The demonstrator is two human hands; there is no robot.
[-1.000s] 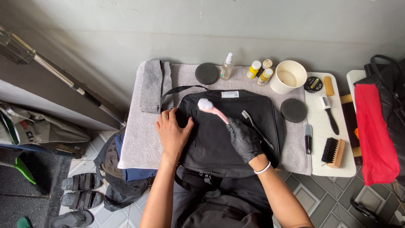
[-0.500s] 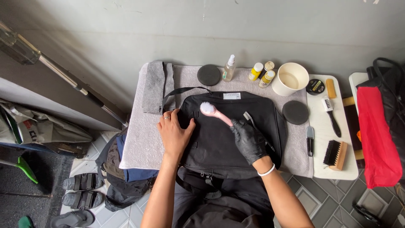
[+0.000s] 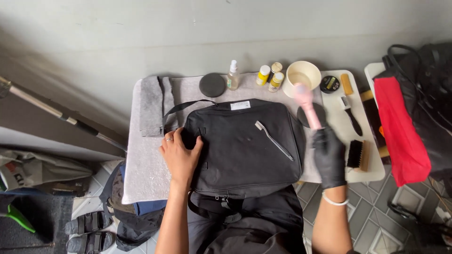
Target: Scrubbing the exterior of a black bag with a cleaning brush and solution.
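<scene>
A black bag [image 3: 240, 146] lies flat on a small table [image 3: 141, 164] covered with a grey cloth. My bare left hand [image 3: 181, 155] presses on the bag's left edge, fingers spread. My right hand [image 3: 329, 157], in a black glove, holds a pink brush [image 3: 307, 103] by its handle; the brush head hovers at the rim of a cream bowl [image 3: 303, 73] to the right of the bag. A grey toothbrush [image 3: 273, 139] rests loose on top of the bag.
Along the table's back edge stand a black round lid [image 3: 212, 84], a clear spray bottle [image 3: 232, 75] and small yellow bottles [image 3: 269, 77]. On a white tray at right lie black brushes [image 3: 358, 154] and a polish tin [image 3: 329, 84]. A folded grey towel [image 3: 153, 106] lies left; a red cloth [image 3: 400, 131] hangs right.
My right hand lifted the pink brush off the bag's top and swung it right, up to the cream bowl. My left hand stayed on the bag's left edge.
</scene>
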